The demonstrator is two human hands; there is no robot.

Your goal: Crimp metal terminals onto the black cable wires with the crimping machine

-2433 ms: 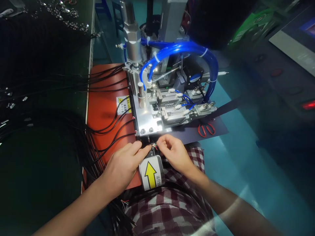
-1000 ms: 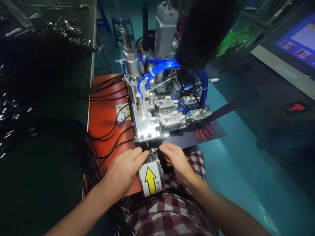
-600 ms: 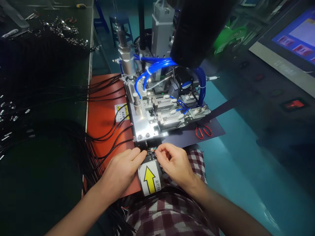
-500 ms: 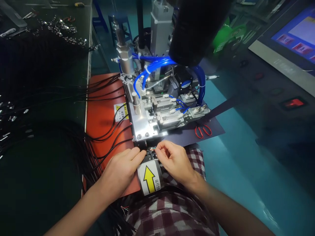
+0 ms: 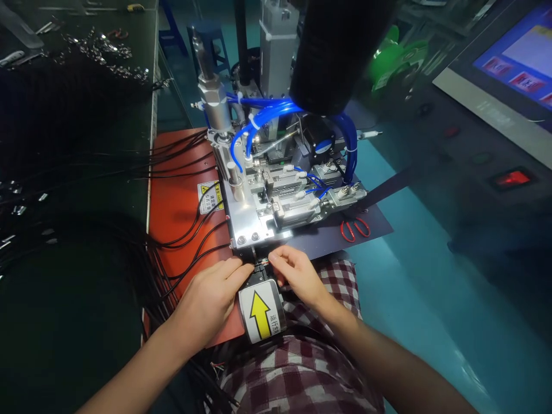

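Two hands [image 5: 207, 294] [image 5: 298, 276] at wires [image 5: 264, 262], fingers [image 5: 276, 258] bent, closure unclear

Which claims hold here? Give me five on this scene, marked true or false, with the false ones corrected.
1. The right hand has fingertips at thin wires. True.
2. The red-handled tool lies on the dark plate. True.
3. The left hand holds that tool. False: the hand is at the black fixture.
4. The yellow arrow points toward the silver machine. True.
5. The hoses arching over the machine are green. False: they are blue.
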